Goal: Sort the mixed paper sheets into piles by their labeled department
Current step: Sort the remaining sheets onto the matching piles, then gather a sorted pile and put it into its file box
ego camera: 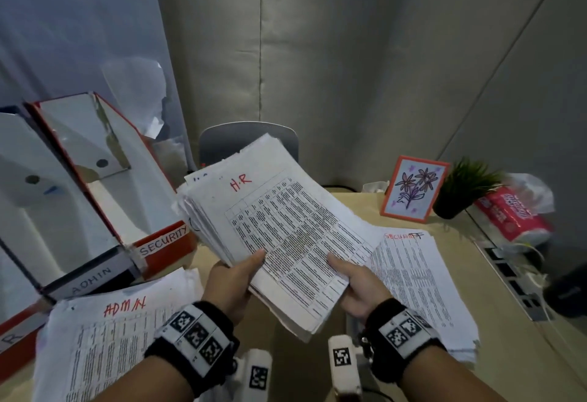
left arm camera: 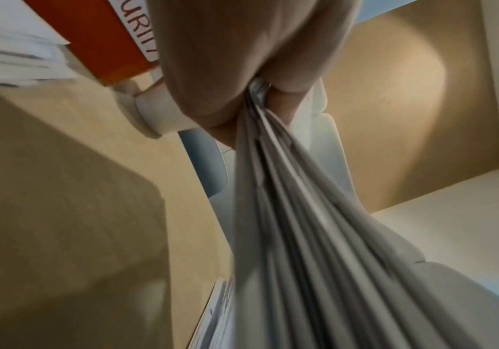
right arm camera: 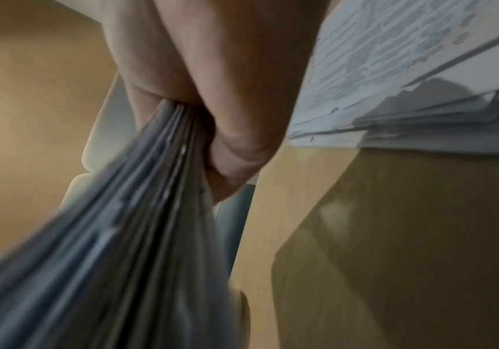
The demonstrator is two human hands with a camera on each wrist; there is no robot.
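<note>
Both hands hold a thick stack of printed sheets above the desk, its top sheet marked "H.R" in red. My left hand grips the stack's near left edge, thumb on top. My right hand grips the near right corner the same way. The wrist views show the stack's fanned edges pinched between thumb and fingers. A pile headed "ADMIN" lies at the front left of the desk. A pile headed "SECURITY" lies to the right.
File boxes labelled "SECURITY" and "ADMIN" stand at the left. A framed flower drawing, a small potted plant and a red tissue pack sit at the back right. A chair back rises behind the wooden desk.
</note>
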